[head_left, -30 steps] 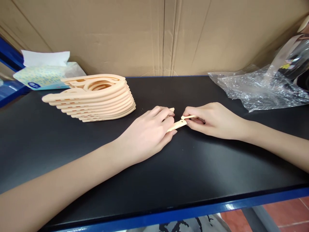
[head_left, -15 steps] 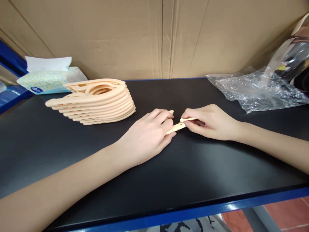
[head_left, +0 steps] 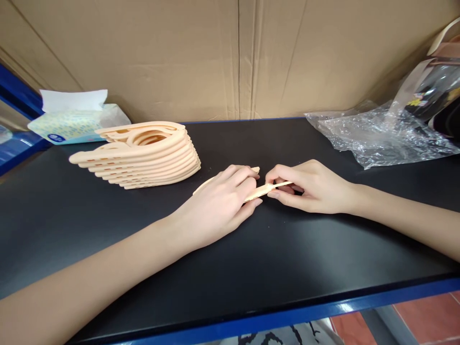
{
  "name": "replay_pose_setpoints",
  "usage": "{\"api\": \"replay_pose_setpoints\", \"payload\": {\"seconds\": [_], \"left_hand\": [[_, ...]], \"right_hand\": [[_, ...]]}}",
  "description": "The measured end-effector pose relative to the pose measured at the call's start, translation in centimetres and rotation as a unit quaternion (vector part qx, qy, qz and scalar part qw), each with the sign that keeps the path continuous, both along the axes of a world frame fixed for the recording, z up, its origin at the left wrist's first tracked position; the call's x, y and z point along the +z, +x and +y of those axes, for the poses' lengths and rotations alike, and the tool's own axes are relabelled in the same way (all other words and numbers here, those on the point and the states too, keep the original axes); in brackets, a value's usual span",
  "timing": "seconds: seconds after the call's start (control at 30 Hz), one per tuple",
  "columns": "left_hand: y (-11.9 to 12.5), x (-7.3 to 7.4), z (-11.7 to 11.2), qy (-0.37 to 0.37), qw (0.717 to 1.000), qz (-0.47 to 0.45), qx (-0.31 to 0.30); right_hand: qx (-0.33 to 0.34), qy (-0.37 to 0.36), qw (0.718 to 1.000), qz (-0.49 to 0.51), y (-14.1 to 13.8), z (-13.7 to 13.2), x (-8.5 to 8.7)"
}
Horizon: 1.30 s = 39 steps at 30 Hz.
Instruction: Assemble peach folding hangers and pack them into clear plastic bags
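Note:
My left hand [head_left: 223, 203] presses palm down over a cream plastic piece [head_left: 258, 192] on the black table, its fingers curled around it. Most of that piece is hidden; a tip shows past the fingers and an edge behind the knuckles. With thumb and fingertips, my right hand [head_left: 305, 187] pinches a thin cream plastic strip [head_left: 283, 185] against the piece's right end. The strip's end touches it there, but the joint is partly covered by my fingers. Left of my hands lies a stack of cream plastic pieces [head_left: 158, 160] with curved loops and slots, resembling hangers.
A tissue pack [head_left: 72, 125] stands at the back left. Crinkled clear plastic bags [head_left: 381, 134] lie at the back right beside a clear bag with a strap [head_left: 436, 81]. Cardboard [head_left: 143, 57] walls the back. A blue rail [head_left: 287, 311] edges the black table [head_left: 230, 278] in front.
My right hand has shifted slightly left, bringing the thin strip's end down onto the end of the plastic piece. My left hand keeps its hold on the piece.

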<state>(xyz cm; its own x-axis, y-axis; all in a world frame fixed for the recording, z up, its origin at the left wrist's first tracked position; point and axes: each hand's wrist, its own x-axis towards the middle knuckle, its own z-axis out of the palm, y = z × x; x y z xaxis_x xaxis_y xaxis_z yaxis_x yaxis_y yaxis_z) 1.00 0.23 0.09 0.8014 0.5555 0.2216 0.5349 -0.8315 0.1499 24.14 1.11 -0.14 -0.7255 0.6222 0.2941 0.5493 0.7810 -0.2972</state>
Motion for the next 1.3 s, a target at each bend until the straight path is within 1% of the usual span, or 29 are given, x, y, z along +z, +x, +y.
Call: {"api": "replay_pose_setpoints", "payload": {"seconds": [0.1, 0.2, 0.27, 0.33, 0.37, 0.47, 0.53, 0.67, 0.73, 0.83, 0.9, 1.03, 1.1, 1.2, 1.3], "left_hand": [[0.1, 0.2, -0.2, 0.029, 0.999, -0.014, 0.009], [0.2, 0.6, -0.4, 0.112, 0.993, -0.018, 0.029], [0.2, 1.0, -0.7, 0.171, 0.985, -0.005, 0.03], [0.2, 1.2, -0.8, 0.208, 0.978, 0.008, 0.025], [0.2, 1.2, -0.9, 0.213, 0.977, 0.013, 0.028], [0.1, 0.9, -1.0, 0.187, 0.981, 0.029, 0.051], [0.0, 0.7, -0.9, 0.161, 0.985, 0.035, 0.054], [-0.1, 0.5, -0.7, 0.14, 0.989, 0.03, 0.035], [-0.1, 0.5, -0.5, 0.137, 0.99, 0.031, 0.02], [0.0, 0.5, -0.4, 0.131, 0.991, 0.036, -0.019], [0.0, 0.6, -0.5, 0.123, 0.99, 0.04, -0.047], [0.0, 0.8, -0.7, 0.111, 0.989, 0.041, -0.092], [0.1, 1.0, -0.9, 0.107, 0.987, 0.035, -0.112], [0.2, 1.0, -0.9, 0.107, 0.985, 0.028, -0.13], [0.2, 0.9, -0.8, 0.119, 0.984, 0.022, -0.129]], "right_hand": [[0.002, 0.003, 1.0, 0.008, 0.1, 0.2, 0.0], [0.009, 0.02, 1.0, 0.017, 0.1, 0.3, -0.1], [0.017, 0.033, 0.999, 0.023, 0.1, 0.3, -0.1], [0.022, 0.045, 0.998, 0.03, 0.0, 0.2, -0.2], [0.023, 0.052, 0.998, 0.034, 0.0, 0.1, -0.2], [0.025, 0.086, 0.995, 0.043, -0.1, -0.1, -0.2], [0.029, 0.107, 0.993, 0.046, -0.1, -0.2, -0.3], [0.036, 0.121, 0.991, 0.05, 0.0, -0.2, -0.4], [0.045, 0.114, 0.991, 0.053, 0.0, -0.2, -0.4], [0.056, 0.091, 0.992, 0.07, 0.1, -0.3, -0.2], [0.037, 0.074, 0.994, 0.073, 0.1, -0.3, -0.1], [-0.064, 0.047, 0.996, 0.034, 0.0, 0.1, 0.0], [-0.1, 0.038, 0.994, 0.008, 0.0, 0.4, -0.1], [-0.109, 0.019, 0.994, -0.021, 0.0, 0.6, -0.2], [-0.104, -0.004, 0.994, -0.024, 0.1, 0.5, -0.1]]}}
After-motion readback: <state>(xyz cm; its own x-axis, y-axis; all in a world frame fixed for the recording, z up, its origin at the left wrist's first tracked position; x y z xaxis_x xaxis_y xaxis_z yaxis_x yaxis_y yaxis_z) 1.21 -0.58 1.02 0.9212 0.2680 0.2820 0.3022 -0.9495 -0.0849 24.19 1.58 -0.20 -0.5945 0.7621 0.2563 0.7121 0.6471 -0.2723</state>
